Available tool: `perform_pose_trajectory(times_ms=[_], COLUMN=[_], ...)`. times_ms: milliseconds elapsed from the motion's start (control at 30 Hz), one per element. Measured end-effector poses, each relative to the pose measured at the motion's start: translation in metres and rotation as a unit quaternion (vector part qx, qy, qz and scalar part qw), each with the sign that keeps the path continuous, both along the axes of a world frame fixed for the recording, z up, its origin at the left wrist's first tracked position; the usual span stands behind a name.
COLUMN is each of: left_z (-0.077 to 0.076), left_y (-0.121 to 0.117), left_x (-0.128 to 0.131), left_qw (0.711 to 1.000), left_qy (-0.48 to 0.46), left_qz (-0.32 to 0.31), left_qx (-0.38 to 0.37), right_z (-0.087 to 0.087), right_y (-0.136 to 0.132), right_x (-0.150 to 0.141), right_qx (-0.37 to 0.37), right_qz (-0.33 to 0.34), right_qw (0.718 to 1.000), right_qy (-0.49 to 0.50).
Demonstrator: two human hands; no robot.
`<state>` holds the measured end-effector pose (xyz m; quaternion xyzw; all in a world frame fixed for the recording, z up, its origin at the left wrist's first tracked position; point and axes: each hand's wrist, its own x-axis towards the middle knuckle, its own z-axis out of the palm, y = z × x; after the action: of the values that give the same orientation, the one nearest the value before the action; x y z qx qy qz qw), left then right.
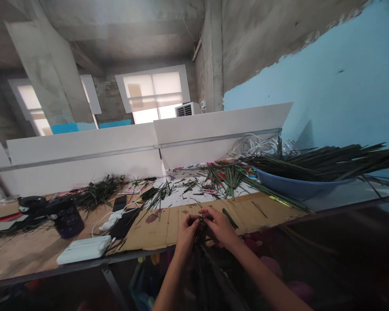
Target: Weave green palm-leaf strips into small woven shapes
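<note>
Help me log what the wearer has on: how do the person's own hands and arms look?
The left hand and right hand show no gloves. The left forearm and right forearm are bare, with no sleeves, watch or bracelet in view. No cables or markings can be made out; a ring would be too small to tell.

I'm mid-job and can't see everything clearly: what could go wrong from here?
The white box sits near the front edge of the table, so a bump might knock it off.
Long leaves overhang the blue bowl, so brushing them could spill some.
The left hand and right hand are close together; anything pinched there is too small to tell.
</note>
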<state>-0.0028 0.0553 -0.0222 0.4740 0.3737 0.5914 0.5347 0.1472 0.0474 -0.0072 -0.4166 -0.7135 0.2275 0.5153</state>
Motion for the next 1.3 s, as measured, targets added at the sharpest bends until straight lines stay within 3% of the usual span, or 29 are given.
perform_pose_trajectory(times_ms=[600,1000,1300], left_z=[-0.005,-0.010,-0.006], left_y=[0.005,0.006,0.005], left_x=[-0.001,0.001,0.000], left_qw=[1.000,0.997,0.998], left_qy=[0.016,0.052,0.049], left_qz=[-0.003,0.033,0.001], left_qx=[0.017,0.048,0.032], right_z=[0.008,0.010,0.010], right_y=[-0.001,-0.003,0.000], right_x=[0.006,0.003,0.004], right_qx=[0.015,0.039,0.021], right_qz=[0.060,0.055,0.022], right_qw=[0.997,0.996,0.997], right_qy=[-0.038,-0.053,-0.066])
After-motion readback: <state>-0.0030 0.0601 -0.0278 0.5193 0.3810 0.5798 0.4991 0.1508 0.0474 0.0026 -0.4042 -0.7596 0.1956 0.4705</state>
